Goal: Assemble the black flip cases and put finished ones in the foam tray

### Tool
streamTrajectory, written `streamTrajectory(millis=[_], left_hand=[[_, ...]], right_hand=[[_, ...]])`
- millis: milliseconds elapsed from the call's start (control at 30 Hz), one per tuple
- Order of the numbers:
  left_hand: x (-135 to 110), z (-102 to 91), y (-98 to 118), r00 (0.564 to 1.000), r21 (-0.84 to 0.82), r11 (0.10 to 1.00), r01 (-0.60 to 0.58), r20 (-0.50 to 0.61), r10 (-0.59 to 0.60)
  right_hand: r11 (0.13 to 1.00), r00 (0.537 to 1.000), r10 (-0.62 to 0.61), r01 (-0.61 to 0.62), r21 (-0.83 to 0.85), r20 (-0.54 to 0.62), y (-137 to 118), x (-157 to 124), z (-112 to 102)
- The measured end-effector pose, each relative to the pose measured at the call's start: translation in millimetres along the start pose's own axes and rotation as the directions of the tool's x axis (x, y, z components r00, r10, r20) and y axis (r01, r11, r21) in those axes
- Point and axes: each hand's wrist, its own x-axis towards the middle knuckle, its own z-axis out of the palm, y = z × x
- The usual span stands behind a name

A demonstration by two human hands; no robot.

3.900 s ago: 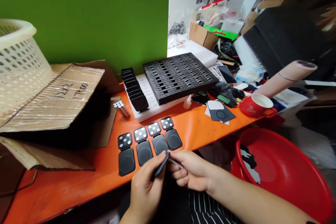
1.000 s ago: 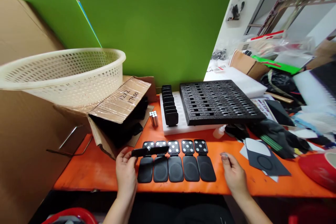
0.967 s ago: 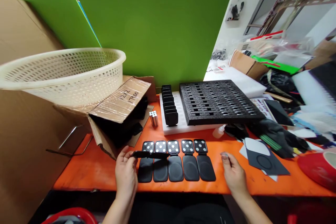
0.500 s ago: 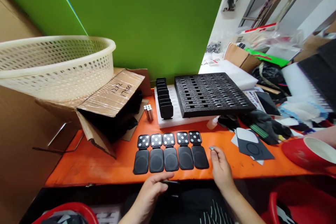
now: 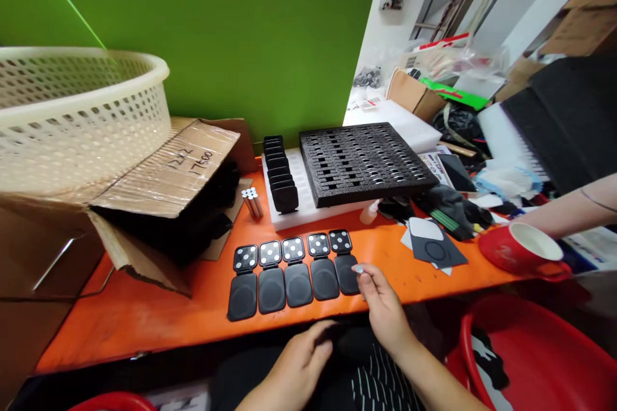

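Observation:
Five black hinged cases lie open in a row on the orange table, each upper half showing white dots. My right hand hovers at the right end of the row, its thumb and forefinger pinched on a small silver disc just above the last case. Below the table edge, my left hand sits over my dark lap with fingers curled; what they hold is lost against the black cloth.
Behind the row lie a bundle of silver rods, a stack of black cases on white foam and a black slotted foam tray. At left are an open cardboard box and a basket. At right, another person's arm, a red mug, a red basin.
My left hand carried a black case from the left end of the row down to my lap. My right hand, pinching the disc, shifted left to the row's right end. The view turned right.

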Motion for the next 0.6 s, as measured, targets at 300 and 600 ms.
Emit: streamTrajectory(millis=[300,600], left_hand=[[7.5,3.7,16.2,0.989,-0.316,0.948,0.047,-0.121,-0.09],[10.4,5.6,10.4,0.971,0.002,0.997,-0.084,-0.223,0.082]], right_hand=[[0.947,0.925,-0.061,0.172,-0.272,0.374,-43.9,-5.4,10.1],[0.868,0.91,-0.097,0.276,-0.413,0.403,-48.8,-1.8,14.0]])
